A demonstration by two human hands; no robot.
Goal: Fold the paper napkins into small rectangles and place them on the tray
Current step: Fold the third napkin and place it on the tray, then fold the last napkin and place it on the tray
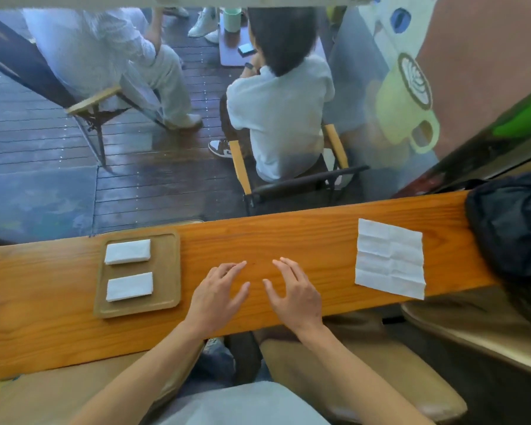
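Two folded napkins (128,251) are seen on the tray (166,305). Left hand (216,297) and right hand (295,294) are held spread, empty, over the worktop (43,317). Unfolded napkin (390,258) lies flat at right; judged light, limp, tearable, best pinched at a corner.

black bag (515,228) cut off at the right edge, both forearms cut off at the bottom edge
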